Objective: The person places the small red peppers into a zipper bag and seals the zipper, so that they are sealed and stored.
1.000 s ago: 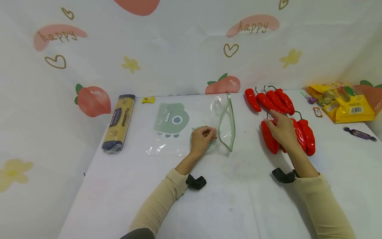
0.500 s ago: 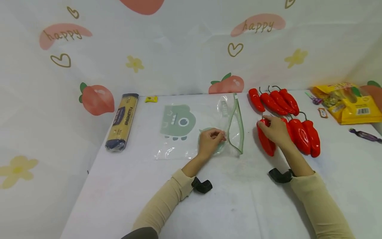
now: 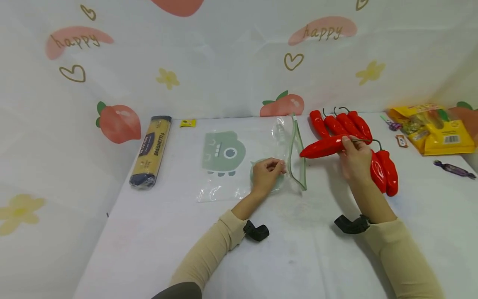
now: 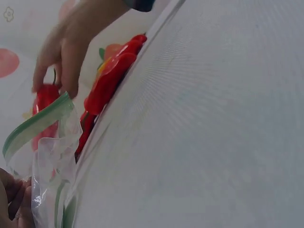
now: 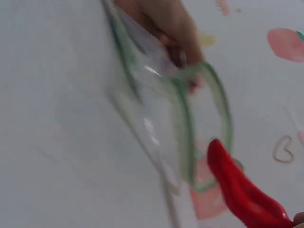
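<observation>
A red chili pepper (image 3: 324, 147) is gripped by its stem end in my right hand (image 3: 356, 160), raised off the table. Its tip points left at the mouth of a clear zip bag (image 3: 224, 151) with green edging and a dinosaur print. My left hand (image 3: 267, 174) pinches the upper film of that bag near the mouth, which gapes. In the right wrist view the pepper (image 5: 242, 190) has its tip at the green-rimmed opening (image 5: 228, 114). Beyond and beside my right hand lie several more red peppers (image 3: 388, 170) on the table.
A spaghetti pack (image 3: 151, 151) lies at the left, with a small yellow packet (image 3: 188, 123) by it. At the far right are a yellow snack bag (image 3: 437, 131), a small orange-and-white wrapped sweet (image 3: 401, 141) and a purple-wrapped candy (image 3: 454, 169). A printed cloth wall (image 3: 231, 62) closes the back.
My right hand has picked a pepper up from the front row and turned it, tip leftward, to the bag's mouth. The left hand keeps its hold on the bag.
</observation>
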Motion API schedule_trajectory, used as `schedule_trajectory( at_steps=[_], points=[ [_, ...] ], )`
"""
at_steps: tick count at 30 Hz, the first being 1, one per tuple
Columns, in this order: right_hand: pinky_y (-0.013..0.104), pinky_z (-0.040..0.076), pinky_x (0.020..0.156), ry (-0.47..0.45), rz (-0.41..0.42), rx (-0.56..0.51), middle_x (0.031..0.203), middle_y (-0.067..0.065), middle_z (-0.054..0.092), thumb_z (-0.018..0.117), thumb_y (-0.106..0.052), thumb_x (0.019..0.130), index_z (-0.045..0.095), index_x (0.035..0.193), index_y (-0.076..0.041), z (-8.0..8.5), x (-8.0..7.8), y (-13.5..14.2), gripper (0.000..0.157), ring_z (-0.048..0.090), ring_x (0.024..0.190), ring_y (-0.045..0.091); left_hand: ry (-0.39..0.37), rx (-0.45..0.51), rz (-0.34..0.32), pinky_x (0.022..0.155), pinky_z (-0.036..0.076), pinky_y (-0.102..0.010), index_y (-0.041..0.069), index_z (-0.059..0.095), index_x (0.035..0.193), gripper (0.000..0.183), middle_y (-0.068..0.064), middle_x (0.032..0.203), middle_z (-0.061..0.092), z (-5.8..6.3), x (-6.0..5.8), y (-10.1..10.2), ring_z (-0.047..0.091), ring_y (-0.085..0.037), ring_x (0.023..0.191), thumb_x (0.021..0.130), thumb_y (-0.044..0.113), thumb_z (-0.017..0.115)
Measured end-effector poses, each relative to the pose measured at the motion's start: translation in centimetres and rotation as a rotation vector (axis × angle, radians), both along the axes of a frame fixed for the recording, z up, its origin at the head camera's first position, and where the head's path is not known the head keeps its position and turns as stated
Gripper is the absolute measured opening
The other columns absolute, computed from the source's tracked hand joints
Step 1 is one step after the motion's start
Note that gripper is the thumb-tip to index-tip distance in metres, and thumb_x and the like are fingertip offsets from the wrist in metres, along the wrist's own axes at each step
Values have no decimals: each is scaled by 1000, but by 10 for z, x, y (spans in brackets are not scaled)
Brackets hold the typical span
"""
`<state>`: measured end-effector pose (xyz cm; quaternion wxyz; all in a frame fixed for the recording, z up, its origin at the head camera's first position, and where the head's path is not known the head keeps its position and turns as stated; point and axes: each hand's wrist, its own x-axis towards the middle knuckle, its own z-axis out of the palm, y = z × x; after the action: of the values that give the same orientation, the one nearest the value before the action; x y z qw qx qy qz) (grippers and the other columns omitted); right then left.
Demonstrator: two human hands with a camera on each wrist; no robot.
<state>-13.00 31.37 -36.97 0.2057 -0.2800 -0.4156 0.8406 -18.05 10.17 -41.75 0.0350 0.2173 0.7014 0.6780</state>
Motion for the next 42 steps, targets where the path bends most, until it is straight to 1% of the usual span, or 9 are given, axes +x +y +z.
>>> schedule_trajectory(
  at_steps=[7, 12, 16, 20, 23, 27, 32, 36, 42],
  points=[
    [8, 50, 72, -262, 214, 277, 100, -11, 50, 67, -33, 81, 51, 113, -18, -26, -3, -20, 39, 50, 92, 4, 34, 48, -3, 61, 52, -13, -13, 65, 84, 17, -28, 76, 66, 3, 2, 2, 65, -38, 68, 86, 2, 59],
    [9, 47, 71, -365, 408, 493, 96, -13, 53, 65, -43, 80, 51, 117, -15, -39, -5, -27, 48, 50, 87, 3, 79, 74, 47, 61, 52, -13, -13, 65, 85, 17, -27, 75, 66, 7, 3, 1, 65, -36, 67, 87, 4, 60],
    [18, 45, 82, -415, 535, 702, 115, 3, 56, 63, -46, 82, 45, 128, -7, -41, -8, -34, 63, 51, 101, 14, 98, 91, 87, 60, 53, -15, -10, 66, 86, 18, -25, 76, 67, -1, -2, 4, 66, -25, 66, 86, 7, 62],
    [33, 45, 92, -407, 533, 969, 129, 17, 52, 54, -50, 87, 48, 129, -7, -32, -3, -27, 60, 49, 114, 28, 86, 128, 75, 61, 56, -22, -12, 66, 86, 17, -27, 76, 66, -5, -5, 3, 67, -29, 65, 86, 4, 61],
    [22, 47, 91, -368, 416, 1109, 127, 17, 54, 48, -46, 91, 49, 130, -7, -24, 4, -9, 55, 52, 113, 24, 87, 142, 72, 62, 56, -24, -15, 64, 85, 15, -30, 75, 65, 3, -1, -2, 65, -40, 67, 85, -1, 60],
    [8, 44, 88, -424, 252, 1094, 130, 12, 54, 45, -40, 93, 47, 134, -12, -20, 10, 17, 49, 53, 110, 10, 105, 139, 94, 61, 56, -22, -15, 64, 84, 15, -30, 73, 65, 3, -2, -6, 65, -39, 66, 85, -1, 60],
    [33, 36, 107, -528, 232, 958, 143, 7, 42, 41, -34, 96, 35, 142, -17, -22, 9, 37, 49, 41, 130, 19, 119, 140, 108, 60, 55, -20, -15, 64, 83, 15, -29, 73, 65, 2, -2, -8, 64, -38, 64, 84, -1, 60],
    [41, 33, 109, -568, 312, 947, 147, 11, 35, 43, -27, 96, 28, 144, -15, -26, 7, 43, 52, 32, 136, 27, 123, 154, 101, 60, 56, -24, -16, 64, 83, 14, -30, 73, 65, 1, -1, -8, 64, -39, 64, 84, -2, 60],
    [56, 35, 102, -622, 535, 1044, 148, 23, 24, 49, -41, 92, 14, 147, -12, -33, 6, 40, 72, 23, 134, 42, 87, 166, 72, 61, 57, -27, -16, 63, 84, 15, -31, 74, 64, 0, 0, -7, 63, -42, 65, 84, -2, 60]
  ],
)
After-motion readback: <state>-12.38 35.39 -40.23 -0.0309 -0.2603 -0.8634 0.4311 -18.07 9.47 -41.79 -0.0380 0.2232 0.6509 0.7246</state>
